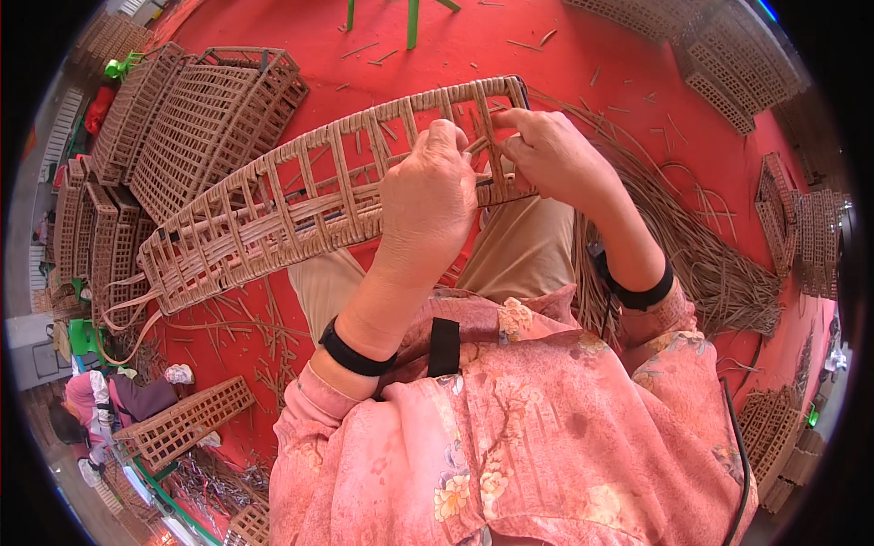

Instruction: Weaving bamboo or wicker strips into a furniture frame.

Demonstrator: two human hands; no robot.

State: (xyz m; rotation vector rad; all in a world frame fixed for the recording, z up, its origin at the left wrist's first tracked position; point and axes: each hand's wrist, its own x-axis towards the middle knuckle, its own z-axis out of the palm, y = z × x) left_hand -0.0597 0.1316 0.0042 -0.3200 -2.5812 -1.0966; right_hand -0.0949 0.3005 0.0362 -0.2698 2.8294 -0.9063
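The woven rattan frame, a long curved lattice panel with open rectangular cells, lay across the person's lap and served as the reference for all positions below. Its right end sat at the knees; its left end reached out over the red floor, where loose strand ends trailed from it.

The left hand rested on the right portion of the frame, fingers curled closed over the upper rail and gripping it. The right hand was just beside it at the frame's right end, fingers pinched narrowly on a thin rattan strand against a cross-bar; the exact fingertip contact was partly hidden, so the pinch was probable rather than certain. Both wrists carried black bands.

Left of and above the frame, a stack of finished woven baskets stood tilted; nothing could be seen inside them. Further flat lattice panels were stacked beyond the frame's left end. Below the frame's left end, a small lattice crate lay on the floor beside another seated person. To the right of the frame, a bundle of loose rattan strands spread over the floor, with more woven pieces past it
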